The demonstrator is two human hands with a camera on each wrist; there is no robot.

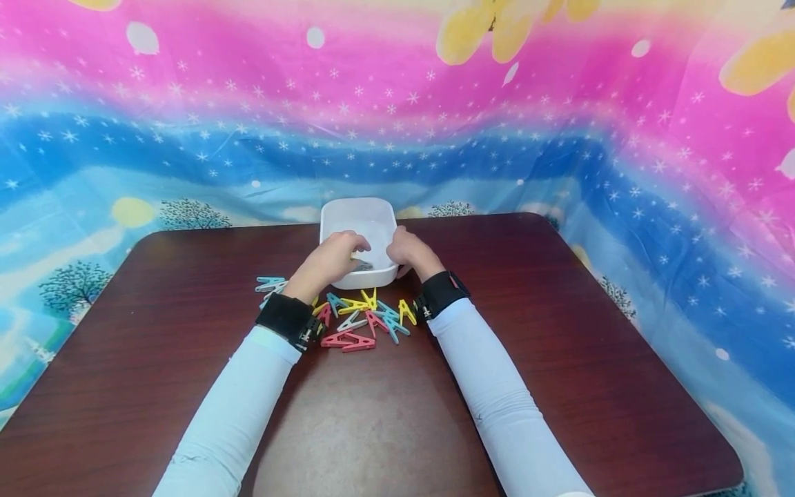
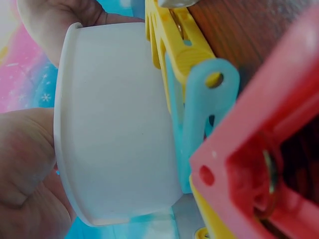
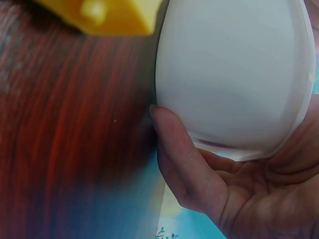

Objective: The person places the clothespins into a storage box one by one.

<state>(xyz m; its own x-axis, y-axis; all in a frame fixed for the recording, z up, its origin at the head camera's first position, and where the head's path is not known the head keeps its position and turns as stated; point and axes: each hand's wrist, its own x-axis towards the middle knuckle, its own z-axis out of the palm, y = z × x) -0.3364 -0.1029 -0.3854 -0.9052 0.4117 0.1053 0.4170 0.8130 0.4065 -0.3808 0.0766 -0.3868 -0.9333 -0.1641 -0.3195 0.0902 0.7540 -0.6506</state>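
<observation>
A white plastic box (image 1: 358, 278) stands at the back middle of the table. My right hand (image 1: 411, 252) grips its right side; in the right wrist view the thumb (image 3: 182, 154) lies along the outer wall near the base. My left hand (image 1: 335, 259) reaches over the front left rim with bent fingers inside the box. A small grey piece (image 1: 364, 266) shows just under those fingers; whether they pinch it is hidden. In front of the box lie several plastic clothespins: red (image 1: 358, 342), yellow (image 1: 406, 312), blue (image 1: 397, 326) and white (image 1: 352, 322).
More blue and white clothespins (image 1: 270, 281) lie left of the left wrist. The dark wooden table (image 1: 559, 331) has rounded corners. A printed cloth (image 1: 397, 117) hangs close behind the table and along its sides.
</observation>
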